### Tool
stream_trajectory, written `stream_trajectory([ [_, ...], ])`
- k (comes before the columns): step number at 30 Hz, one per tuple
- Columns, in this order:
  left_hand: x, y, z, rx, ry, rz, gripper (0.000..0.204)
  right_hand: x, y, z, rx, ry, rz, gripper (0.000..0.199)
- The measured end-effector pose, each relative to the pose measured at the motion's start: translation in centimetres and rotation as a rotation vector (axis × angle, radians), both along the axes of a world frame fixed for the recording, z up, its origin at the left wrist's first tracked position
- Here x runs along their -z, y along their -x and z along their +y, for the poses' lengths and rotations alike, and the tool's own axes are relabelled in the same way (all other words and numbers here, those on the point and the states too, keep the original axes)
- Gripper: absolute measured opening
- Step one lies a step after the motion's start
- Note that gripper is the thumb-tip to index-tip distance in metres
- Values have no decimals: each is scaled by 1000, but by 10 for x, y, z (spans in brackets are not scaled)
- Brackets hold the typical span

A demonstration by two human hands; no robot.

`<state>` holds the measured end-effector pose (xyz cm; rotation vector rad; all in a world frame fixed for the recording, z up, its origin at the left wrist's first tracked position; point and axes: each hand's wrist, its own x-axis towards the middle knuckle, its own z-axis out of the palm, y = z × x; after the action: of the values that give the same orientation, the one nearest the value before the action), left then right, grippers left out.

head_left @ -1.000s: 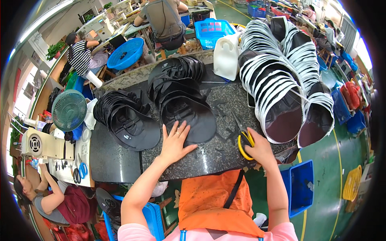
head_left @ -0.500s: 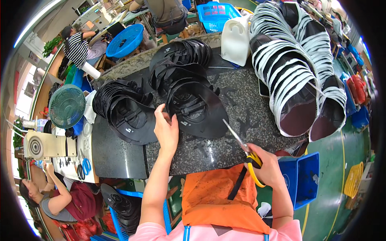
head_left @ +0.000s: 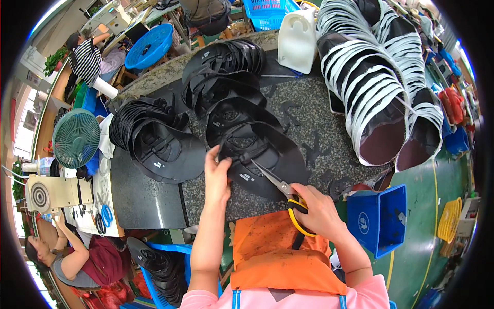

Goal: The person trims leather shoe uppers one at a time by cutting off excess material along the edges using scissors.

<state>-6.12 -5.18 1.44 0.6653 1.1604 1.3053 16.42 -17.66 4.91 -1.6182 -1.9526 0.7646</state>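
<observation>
My left hand [head_left: 217, 177] pinches the left edge of a black shoe upper [head_left: 280, 152], the nearest in a row on the dark stone table [head_left: 221, 206]. In my right hand [head_left: 318, 210] is a pair of scissors [head_left: 280, 183] with black and yellow handles. Its blades look closed or nearly so, and the tips reach over the inner straps of that upper, close to my left fingers. Behind it lie several more black uppers [head_left: 224, 85], overlapping. Another fanned stack of uppers [head_left: 170, 154] lies to the left.
Tall stacks of black uppers with white edges [head_left: 378, 110] stand at the right. A white jug [head_left: 297, 44] is at the back, and black scraps [head_left: 311, 147] lie on the stone. Off the table are a blue bin [head_left: 381, 221], a green fan [head_left: 76, 138] and a seated co-worker [head_left: 77, 255].
The scissors have moved left and inward, from beside the upper to over its straps. The nearest upper has come toward me, apart from the one behind, with my left hand at its edge.
</observation>
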Motion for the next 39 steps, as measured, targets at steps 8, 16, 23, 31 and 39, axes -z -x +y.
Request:
stream_trajectory([
  [8, 0, -18, -47, 156, 46, -329, 32, -3, 1, 3, 63, -103, -157, 62],
  [16, -1, -30, -63, 164, 122, -480, 29, -1, -6, -8, 86, -110, -217, 63],
  [23, -11, -48, -78, 49, 183, -517, 31, 1, -9, -14, 72, -135, -293, 63],
  [31, -9, -53, -83, 37, 175, -544, 32, 1, -13, -14, 66, -145, -293, 66],
  [39, -14, -52, -85, 51, 204, -548, 32, 1, -17, -19, 67, -163, -308, 69],
])
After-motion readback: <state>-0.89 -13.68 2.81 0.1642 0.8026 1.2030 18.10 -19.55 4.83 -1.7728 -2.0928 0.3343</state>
